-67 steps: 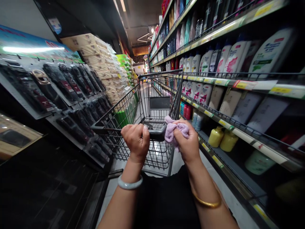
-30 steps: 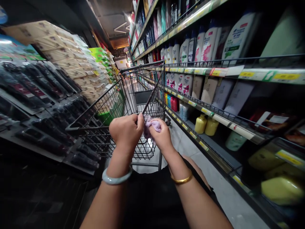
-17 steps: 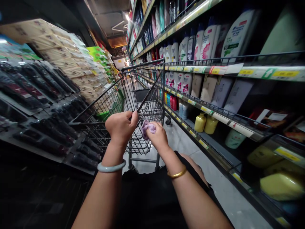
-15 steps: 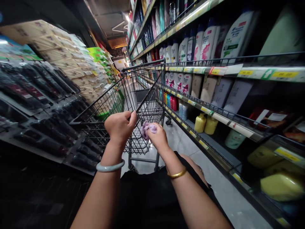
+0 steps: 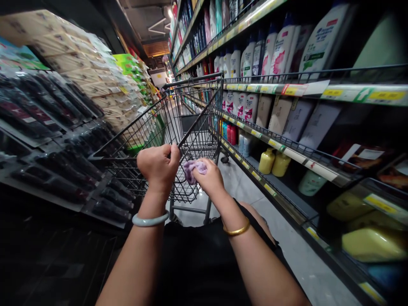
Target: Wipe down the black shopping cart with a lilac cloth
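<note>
My left hand (image 5: 159, 166), with a pale bangle at the wrist, is closed on the dark handle bar (image 5: 197, 119) of a wire shopping cart (image 5: 140, 131). Close beside it, my right hand (image 5: 208, 176) has its fingers wrapped round a crumpled purple cloth (image 5: 194, 171); a gold bracelet circles that wrist. The cloth bulges out on the left side of this hand, in front of the cart's wire basket. Most fingertips of both hands are hidden from view.
Shelves (image 5: 287, 153) of shampoo bottles (image 5: 282, 46) run along the right, with yellow bottles (image 5: 267, 161) low down. Stacked packages (image 5: 76, 59) and hanging dark packs (image 5: 54, 165) line the left. Tiled floor (image 5: 245, 187) shows between cart and shelves.
Both hands have shifted slightly left in the view, the right one still with the purple cloth. The cart and shelves sit a little differently as the view has moved slightly.
</note>
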`<state>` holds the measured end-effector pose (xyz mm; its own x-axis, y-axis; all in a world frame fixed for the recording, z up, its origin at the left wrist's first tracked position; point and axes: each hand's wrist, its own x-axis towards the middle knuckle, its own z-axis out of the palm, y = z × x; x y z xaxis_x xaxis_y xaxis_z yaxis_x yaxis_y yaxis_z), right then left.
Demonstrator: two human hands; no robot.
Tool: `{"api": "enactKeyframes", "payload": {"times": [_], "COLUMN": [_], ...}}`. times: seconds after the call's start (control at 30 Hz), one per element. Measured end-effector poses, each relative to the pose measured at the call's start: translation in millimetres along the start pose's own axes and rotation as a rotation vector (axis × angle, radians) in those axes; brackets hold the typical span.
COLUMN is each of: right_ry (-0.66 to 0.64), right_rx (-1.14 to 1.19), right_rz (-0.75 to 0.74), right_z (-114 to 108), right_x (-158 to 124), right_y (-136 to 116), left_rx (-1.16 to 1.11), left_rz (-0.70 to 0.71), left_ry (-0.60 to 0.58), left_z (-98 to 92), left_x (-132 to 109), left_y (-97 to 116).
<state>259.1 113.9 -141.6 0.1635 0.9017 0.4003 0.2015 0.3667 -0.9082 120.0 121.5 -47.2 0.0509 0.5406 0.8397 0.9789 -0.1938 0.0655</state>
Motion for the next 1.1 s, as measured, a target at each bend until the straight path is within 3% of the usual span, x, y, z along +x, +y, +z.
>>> {"api": "enactKeyframes", "payload": {"times": [0.13, 0.2, 0.33, 0.43, 0.57, 0.63, 0.77, 0.87, 0.97, 1.03, 1.1], "right_ry": [-0.033, -0.053, 0.037, 0.057, -0.052, -0.057, 0.026, 0.039, -0.050, -0.053, 0.012], "right_rx": [0.215, 0.233, 0.062, 0.101, 0.249, 0.211, 0.071, 0.113, 0.159, 0.127, 0.074], "right_rz": [-0.241, -0.206, 0.023, -0.066, -0.287, -0.248, -0.030, -0.149, -0.317, -0.291, -0.174], "right_z": [0.0, 0.9, -3.4, -5.3, 1.0, 4.1, 2.2, -2.1, -3.6, -3.8, -4.3], "right_x": [-1.8, 0.9, 7.3, 4.8, -2.5, -3.0, -1.2, -4.1, -7.2, -6.4, -4.7], "right_y": [-13.6, -6.9, 12.1, 3.7, -14.3, -10.9, -0.7, -13.3, -26.2, -24.1, -17.7], "left_rx": [-0.020, -0.028, -0.049, -0.053, -0.060, -0.062, -0.082, -0.119, -0.153, -0.158, -0.161], "left_rz": [0.015, 0.034, 0.084, 0.089, 0.086, 0.088, 0.097, 0.118, 0.143, 0.145, 0.151], "left_ry": [0.028, 0.048, 0.099, 0.124, 0.135, 0.130, 0.122, 0.142, 0.173, 0.182, 0.185], "left_z": [-2.0, -4.2, -11.8, -18.3, -25.9, -29.8, -37.9, -42.6, -45.8, -47.8, -49.7], "left_x": [-2.8, -5.8, -13.5, -18.3, -22.1, -23.9, -28.7, -32.4, -35.6, -37.4, -39.3], "left_y": [1.0, 1.2, -1.3, -6.7, -16.1, -20.1, -25.6, -29.5, -33.9, -36.4, -38.2]}}
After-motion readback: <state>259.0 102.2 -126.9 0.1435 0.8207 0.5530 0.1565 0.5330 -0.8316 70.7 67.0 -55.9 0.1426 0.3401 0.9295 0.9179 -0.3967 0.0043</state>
